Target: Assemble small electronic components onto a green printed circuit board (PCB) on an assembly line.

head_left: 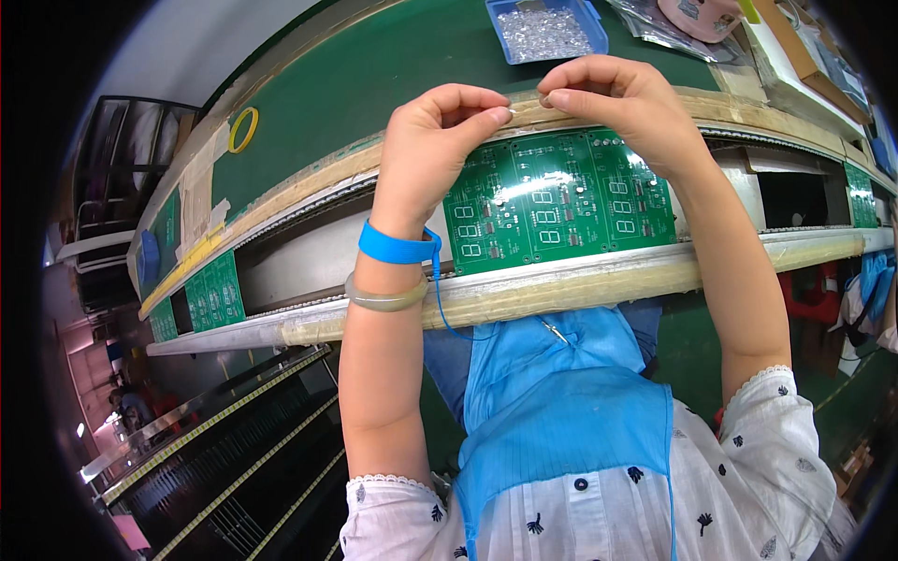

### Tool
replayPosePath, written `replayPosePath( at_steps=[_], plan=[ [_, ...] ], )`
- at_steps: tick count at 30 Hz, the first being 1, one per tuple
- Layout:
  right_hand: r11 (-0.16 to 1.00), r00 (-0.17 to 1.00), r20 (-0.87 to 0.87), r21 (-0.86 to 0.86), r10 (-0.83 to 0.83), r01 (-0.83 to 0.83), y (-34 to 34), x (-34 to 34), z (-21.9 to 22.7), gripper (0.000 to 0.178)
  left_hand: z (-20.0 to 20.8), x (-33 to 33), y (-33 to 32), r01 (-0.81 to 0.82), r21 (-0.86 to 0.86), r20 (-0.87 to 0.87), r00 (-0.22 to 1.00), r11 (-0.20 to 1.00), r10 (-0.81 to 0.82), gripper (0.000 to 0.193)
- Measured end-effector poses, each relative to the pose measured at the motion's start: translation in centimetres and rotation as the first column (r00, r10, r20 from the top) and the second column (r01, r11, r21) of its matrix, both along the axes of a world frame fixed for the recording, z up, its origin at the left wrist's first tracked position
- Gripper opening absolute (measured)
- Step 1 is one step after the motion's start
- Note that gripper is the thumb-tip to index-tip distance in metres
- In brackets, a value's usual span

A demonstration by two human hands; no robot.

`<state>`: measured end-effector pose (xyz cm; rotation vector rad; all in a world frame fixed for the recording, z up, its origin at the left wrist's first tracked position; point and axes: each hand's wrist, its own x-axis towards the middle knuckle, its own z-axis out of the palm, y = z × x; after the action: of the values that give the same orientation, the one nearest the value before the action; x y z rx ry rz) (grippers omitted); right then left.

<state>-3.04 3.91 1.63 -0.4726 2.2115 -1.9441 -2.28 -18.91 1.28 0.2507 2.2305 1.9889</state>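
My left hand (435, 140) is raised above the far edge of a green circuit board panel (552, 201), thumb and forefinger pinched together. A tiny pale piece seems to show at its fingertips, too small to name. Facing it, my right hand (622, 98) also pinches with thumb and forefinger; what it holds, if anything, cannot be made out. A short gap separates the two sets of fingertips. The panel lies in the rail track and carries several white digit displays. Just beyond my right hand stands a blue bin (563, 57) of small clear parts.
Wooden and metal rails (599, 285) run left to right along the track. More green boards (215, 290) sit in it at left and far right. A yellow tape ring (243, 130) lies on the green bench top (327, 103). A blue strap's cord (438, 271) hangs from my left wrist.
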Motion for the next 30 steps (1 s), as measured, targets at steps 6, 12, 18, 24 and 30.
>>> replayPosePath(
  at_steps=[6, 12, 18, 24, 30],
  plan=[
    [0.995, 1.000, -0.025, 0.099, 0.000, 0.002, 0.1, 0.3, -0.2, 0.017, -0.5, 0.3, -0.1, 0.006, 0.053, 0.005, 1.000, 0.999, -0.006, 0.015],
    [0.969, 0.973, -0.229, 0.236, -0.014, 0.070, 0.2, 0.7, -1.7, 0.017, -0.8, 0.4, -0.2, 0.004, 0.028, -0.014, 1.000, 1.000, -0.004, 0.014],
    [0.905, 0.896, -0.437, 0.409, 0.080, 0.119, 0.1, 0.8, -2.2, 0.016, -1.3, 0.6, -0.1, -0.001, -0.032, -0.047, 0.999, 1.000, -0.001, 0.017],
    [0.826, 0.857, -0.492, 0.540, 0.155, 0.160, 0.0, 1.1, -2.2, 0.016, -1.8, 0.9, 0.3, -0.014, -0.116, -0.089, 0.996, 0.993, 0.004, 0.017],
    [0.788, 0.850, -0.491, 0.594, 0.191, 0.166, 0.0, 1.1, -2.3, 0.017, -1.7, 0.9, 0.2, 0.008, -0.221, -0.088, 0.996, 0.975, -0.028, 0.016]
  ],
)
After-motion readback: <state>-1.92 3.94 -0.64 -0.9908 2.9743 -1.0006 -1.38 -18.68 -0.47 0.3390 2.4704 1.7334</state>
